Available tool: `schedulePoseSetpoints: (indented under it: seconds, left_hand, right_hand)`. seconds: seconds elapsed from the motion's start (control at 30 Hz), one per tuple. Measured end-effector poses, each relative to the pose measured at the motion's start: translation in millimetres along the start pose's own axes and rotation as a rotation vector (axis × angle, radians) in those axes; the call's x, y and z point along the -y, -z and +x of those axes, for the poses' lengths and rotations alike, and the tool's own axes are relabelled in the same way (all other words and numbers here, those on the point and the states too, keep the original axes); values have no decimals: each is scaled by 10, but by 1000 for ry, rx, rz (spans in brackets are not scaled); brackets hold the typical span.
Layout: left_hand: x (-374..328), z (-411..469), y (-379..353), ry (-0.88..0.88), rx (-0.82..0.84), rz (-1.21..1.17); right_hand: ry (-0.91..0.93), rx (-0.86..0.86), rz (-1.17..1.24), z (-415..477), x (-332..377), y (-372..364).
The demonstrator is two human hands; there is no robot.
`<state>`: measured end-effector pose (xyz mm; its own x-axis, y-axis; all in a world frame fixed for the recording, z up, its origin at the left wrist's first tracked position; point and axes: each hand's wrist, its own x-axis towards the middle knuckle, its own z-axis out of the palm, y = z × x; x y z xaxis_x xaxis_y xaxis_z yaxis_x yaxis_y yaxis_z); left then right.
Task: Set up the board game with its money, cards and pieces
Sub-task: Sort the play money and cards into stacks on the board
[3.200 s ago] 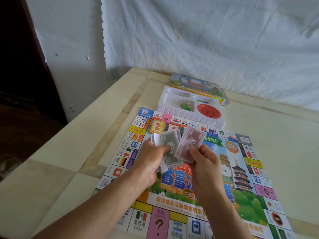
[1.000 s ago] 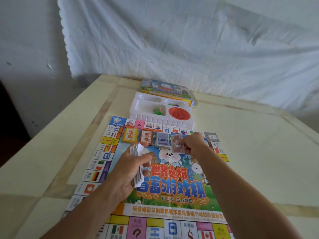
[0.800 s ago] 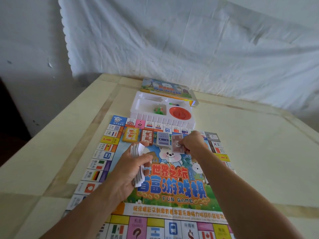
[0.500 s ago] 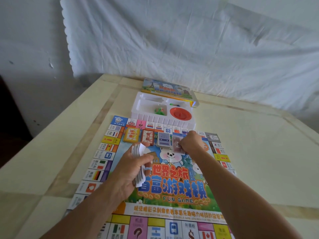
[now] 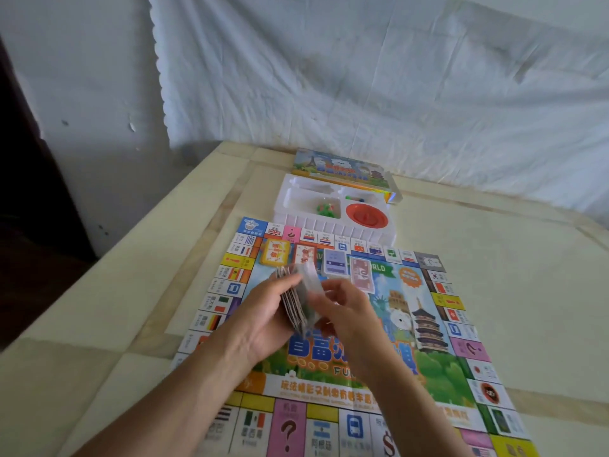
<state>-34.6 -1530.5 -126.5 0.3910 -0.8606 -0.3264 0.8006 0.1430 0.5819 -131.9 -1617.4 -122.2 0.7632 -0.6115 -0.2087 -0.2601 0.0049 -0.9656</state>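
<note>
The colourful game board lies flat on the table. My left hand grips a thick stack of paper money above the board's middle. My right hand pinches the front notes of that stack. Along the board's far inner edge lie a yellow card pile, a red card pile, a blue-grey money pile and a pink money pile.
A white plastic tray stands beyond the board with green pieces and a red spinner dish in it. The box lid lies behind the tray. A white cloth hangs at the back. The table's left edge drops off.
My right hand left the pink money pile on the board and came back to the stack in my left hand. The left hand lifted the stack slightly.
</note>
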Motion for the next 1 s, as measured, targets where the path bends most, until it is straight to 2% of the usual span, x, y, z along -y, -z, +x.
schedulePoseSetpoints:
  seconds: [0.13, 0.33, 0.57, 0.67, 0.83, 1.0]
  left_hand:
    - [-57, 9, 37, -38, 80, 21]
    - [-40, 52, 79, -32, 105, 63]
    - [19, 141, 140, -133, -34, 249]
    - [-4, 127, 152, -88, 3, 211]
    - [-61, 107, 158, -26, 65, 113]
    - [-71, 106, 155, -27, 56, 119]
  right_hand:
    - [19, -12, 242, 10, -78, 121]
    - [105, -36, 164, 6, -112, 146]
    - [152, 26, 32, -22, -141, 67]
    - [157, 35, 60, -13, -131, 86]
    - [98, 63, 242, -2, -127, 154]
    - [99, 50, 235, -4, -131, 155]
